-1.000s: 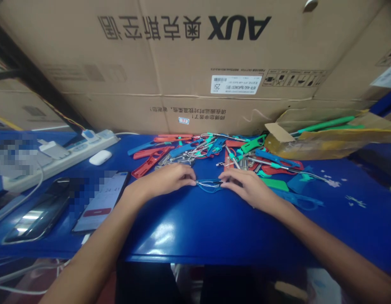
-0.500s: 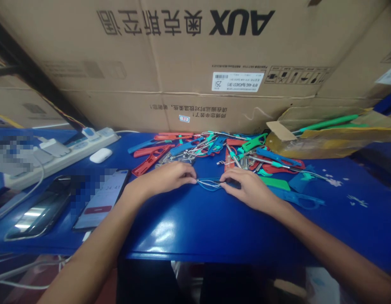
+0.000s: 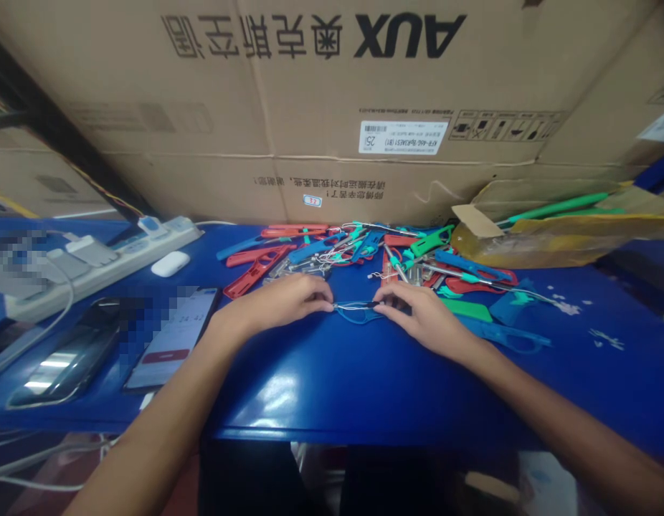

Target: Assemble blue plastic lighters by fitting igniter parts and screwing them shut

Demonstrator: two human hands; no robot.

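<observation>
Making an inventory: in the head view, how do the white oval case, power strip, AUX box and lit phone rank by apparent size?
Largest to smallest:
AUX box
Power strip
Lit phone
White oval case

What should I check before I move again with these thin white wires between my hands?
- Left hand pinching near one end of the white wires: ok
- Right hand pinching the dark piece opposite: ok
- Wire ends hidden at the fingers secure: cannot tell
- Coloured handles sorted: not ok, red, blue and green mixed
- Power strip away from both hands: ok
</observation>
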